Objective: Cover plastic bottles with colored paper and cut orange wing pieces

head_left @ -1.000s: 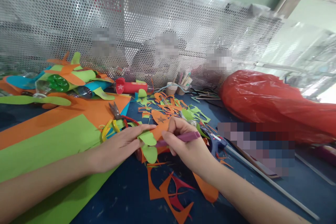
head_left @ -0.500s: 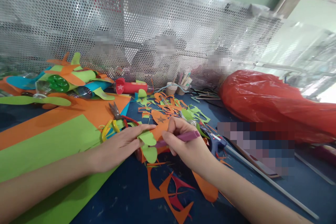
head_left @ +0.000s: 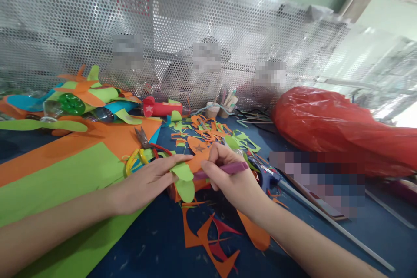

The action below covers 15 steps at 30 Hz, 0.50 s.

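Observation:
An orange paper-covered model [head_left: 196, 163] lies on the dark blue table, with a dark star on its far part. Green rounded paper pieces [head_left: 185, 189] stick out at its near end. My left hand [head_left: 146, 182] steadies this model from the left, fingers reaching over it and thumb near the green pieces. In my right hand [head_left: 228, 173] is a purple marker [head_left: 233, 167], pinched between thumb and fingers, its tip end at the model by the green pieces. Red-handled pliers [head_left: 143, 138] and yellow-handled scissors [head_left: 133, 161] lie just beyond my left hand.
Green sheets [head_left: 74, 191] and orange sheets [head_left: 130, 132] spread at left. Paper-and-bottle models [head_left: 81, 100] and a red one [head_left: 163, 109] stand behind. Paper scraps [head_left: 208, 243] lie in front. At right are a glue gun [head_left: 269, 178], white stick [head_left: 339, 228] and red plastic bag [head_left: 325, 126].
Very little differs. My right hand and the marker have shifted slightly at the model; my left hand stays in place.

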Tool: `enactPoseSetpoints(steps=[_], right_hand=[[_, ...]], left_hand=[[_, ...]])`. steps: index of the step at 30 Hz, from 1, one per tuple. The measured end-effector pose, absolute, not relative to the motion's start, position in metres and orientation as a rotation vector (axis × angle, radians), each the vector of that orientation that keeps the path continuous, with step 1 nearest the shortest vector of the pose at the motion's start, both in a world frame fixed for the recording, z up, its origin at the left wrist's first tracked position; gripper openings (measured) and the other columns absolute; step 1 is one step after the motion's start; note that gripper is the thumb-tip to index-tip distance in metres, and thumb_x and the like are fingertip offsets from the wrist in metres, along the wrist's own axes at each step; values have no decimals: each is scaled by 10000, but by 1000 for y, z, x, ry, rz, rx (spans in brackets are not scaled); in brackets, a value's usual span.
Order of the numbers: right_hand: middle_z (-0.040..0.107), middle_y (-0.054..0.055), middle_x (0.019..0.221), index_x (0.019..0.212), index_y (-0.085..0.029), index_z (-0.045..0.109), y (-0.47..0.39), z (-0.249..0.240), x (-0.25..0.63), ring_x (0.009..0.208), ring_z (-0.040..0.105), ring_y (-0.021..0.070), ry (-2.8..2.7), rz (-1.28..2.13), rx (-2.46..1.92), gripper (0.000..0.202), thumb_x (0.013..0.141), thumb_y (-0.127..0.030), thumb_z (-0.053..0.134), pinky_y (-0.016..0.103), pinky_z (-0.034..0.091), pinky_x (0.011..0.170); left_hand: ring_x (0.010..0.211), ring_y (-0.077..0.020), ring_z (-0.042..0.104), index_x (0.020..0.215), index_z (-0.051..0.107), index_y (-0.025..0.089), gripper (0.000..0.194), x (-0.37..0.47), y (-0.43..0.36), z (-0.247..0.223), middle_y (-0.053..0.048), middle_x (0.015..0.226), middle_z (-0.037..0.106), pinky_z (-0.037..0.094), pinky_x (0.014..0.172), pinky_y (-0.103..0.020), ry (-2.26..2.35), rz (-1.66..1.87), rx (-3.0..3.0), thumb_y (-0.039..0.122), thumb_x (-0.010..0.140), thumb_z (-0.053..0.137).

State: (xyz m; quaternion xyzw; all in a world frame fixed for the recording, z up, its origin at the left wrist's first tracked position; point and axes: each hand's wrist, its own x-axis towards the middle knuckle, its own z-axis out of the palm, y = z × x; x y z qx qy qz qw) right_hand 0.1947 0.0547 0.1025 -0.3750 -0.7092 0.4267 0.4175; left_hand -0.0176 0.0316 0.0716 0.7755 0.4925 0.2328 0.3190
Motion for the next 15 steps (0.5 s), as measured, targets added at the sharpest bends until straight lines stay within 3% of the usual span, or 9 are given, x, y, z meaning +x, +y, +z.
enactPoseSetpoints(steps=[15], right_hand=[[430, -95, 480, 624, -251, 398, 55, 103, 195, 445, 362, 89, -1786, 1068, -939, 241, 785, -266, 576, 248, 310, 489]], left_hand=[[1485, -263, 365, 1532, 404, 300, 556, -16, 32, 76, -9, 1620, 402, 263, 1235, -462, 1311, 585, 2041, 481, 1015, 306]])
